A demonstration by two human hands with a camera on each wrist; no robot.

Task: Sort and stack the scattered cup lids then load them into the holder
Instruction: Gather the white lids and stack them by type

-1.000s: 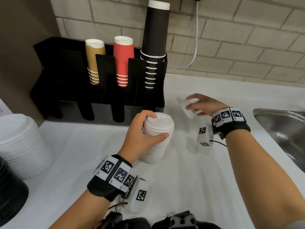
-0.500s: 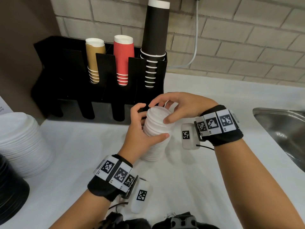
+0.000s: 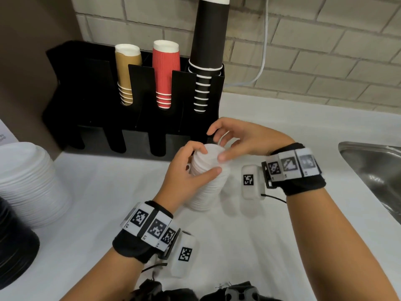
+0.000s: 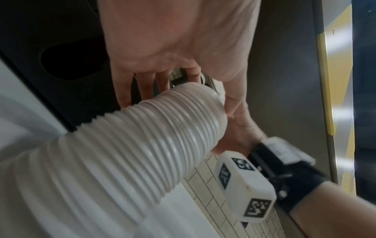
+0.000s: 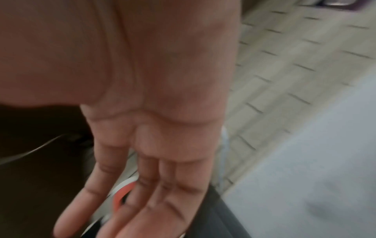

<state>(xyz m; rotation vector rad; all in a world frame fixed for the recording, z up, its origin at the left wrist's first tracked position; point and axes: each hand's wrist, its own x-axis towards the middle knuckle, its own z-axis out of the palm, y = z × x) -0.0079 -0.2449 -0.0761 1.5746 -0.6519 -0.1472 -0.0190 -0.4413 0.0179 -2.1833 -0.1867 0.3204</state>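
left hand (image 3: 184, 177): my fingers wrapped round lid stack (image 3: 206, 185), upright on bench (image 3: 260, 246)
right hand (image 3: 240, 137): my fingers loosely spread over stack top, gripping nothing
holder (image 3: 97, 105): bench back edge

— Confirm what I'm wearing on the left wrist (image 3: 149, 233).

— I see a black fabric band carrying a row of white tiles, each printed with a black square marker. A white rounded module (image 3: 183, 254) hangs below it, also marked, with a thin black cable trailing off.

— And the right wrist (image 3: 295, 170)?

— Same fit: black band, white marker tiles (blurred in the head view), white module (image 3: 250, 181) on a black bracket with small screws, thin black cable. Both forearms are bare, no sleeves.
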